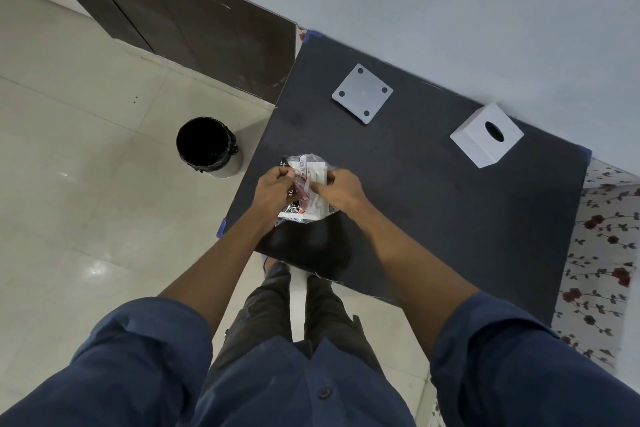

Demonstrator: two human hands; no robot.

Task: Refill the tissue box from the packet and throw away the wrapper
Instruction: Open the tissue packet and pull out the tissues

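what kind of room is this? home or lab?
Probably a room in a home, set up for recording: tiled floor, a dark wooden door, floral fabric beside a black-covered table with taped corners, and a bin on the floor.

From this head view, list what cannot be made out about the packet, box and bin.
- Tissue packet: whether it is torn open; left hand and right hand cover it.
- Packet print: too small.
- Tissue box: contents hidden by its walls; the hole shows only dark.
- Bin: inside is black.
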